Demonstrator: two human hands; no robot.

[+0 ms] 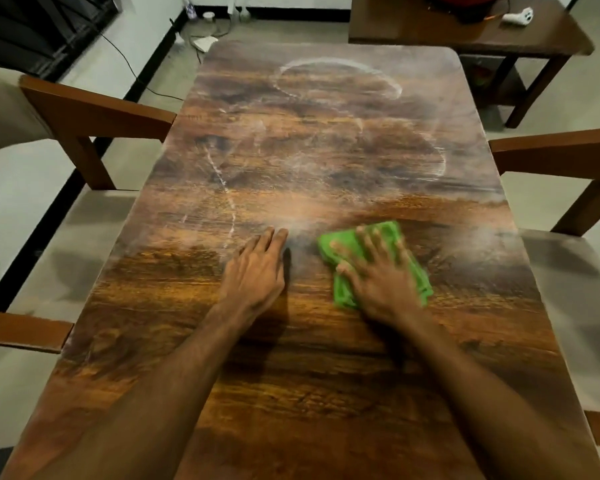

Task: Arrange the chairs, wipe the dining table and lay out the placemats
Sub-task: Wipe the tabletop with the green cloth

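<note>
The wooden dining table (326,140) stretches away from me, with whitish smears and curved wipe marks over its far half. A folded green cloth (340,242) lies on the table's middle right. My right hand (383,275) presses flat on the cloth with fingers spread. Just left of it, my left hand (257,271) rests palm down on the bare wood, fingers together, holding nothing. Wooden chairs with pale seats stand at both long sides: one on the left (94,116) and one on the right (561,154). No placemats are in view.
A second dark wooden table (430,32) stands at the far right with a white device (518,15) and a red object on it. Cables and a white adapter (205,43) lie on the floor beyond the table's far end. Another chair edge (25,330) shows at near left.
</note>
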